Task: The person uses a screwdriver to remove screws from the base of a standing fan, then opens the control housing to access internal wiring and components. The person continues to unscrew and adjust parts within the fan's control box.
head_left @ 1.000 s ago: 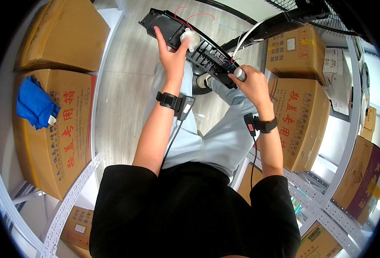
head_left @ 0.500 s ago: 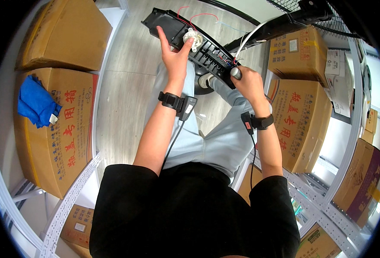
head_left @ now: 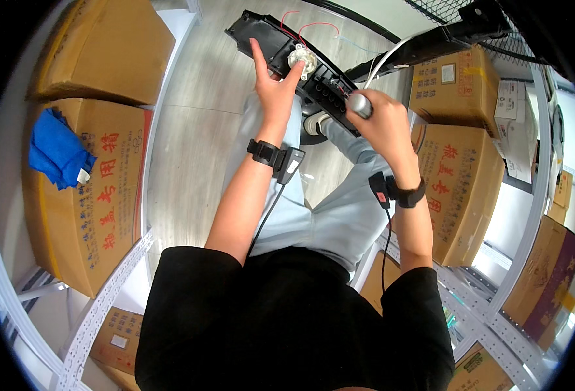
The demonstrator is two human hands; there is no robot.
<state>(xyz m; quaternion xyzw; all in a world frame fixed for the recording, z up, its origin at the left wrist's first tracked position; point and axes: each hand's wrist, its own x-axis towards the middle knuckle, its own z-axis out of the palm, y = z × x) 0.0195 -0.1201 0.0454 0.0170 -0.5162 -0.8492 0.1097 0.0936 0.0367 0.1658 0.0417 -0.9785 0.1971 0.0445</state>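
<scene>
A long black plastic housing slants across the top middle, its open inner side showing. My left hand holds its near edge, index finger stretched along the housing and thumb on a round whitish part with small ears; the other fingers are mostly hidden. Two thin red wires loop from near that part. My right hand is closed round what looks like a screwdriver, its grey rounded handle end facing up. The shaft is hidden behind the hand, over the housing's right part, where small wires and round posts show.
Cardboard boxes fill the left shelf, with a blue cloth on one. More boxes stand on the right shelving. A black metal frame with a white cable is just beyond my right hand. My legs are below the housing.
The screwdriver's handle end has tipped up and now shows rounder and larger. My right hand has turned and risen slightly. The housing and left hand sit a little further right in view.
</scene>
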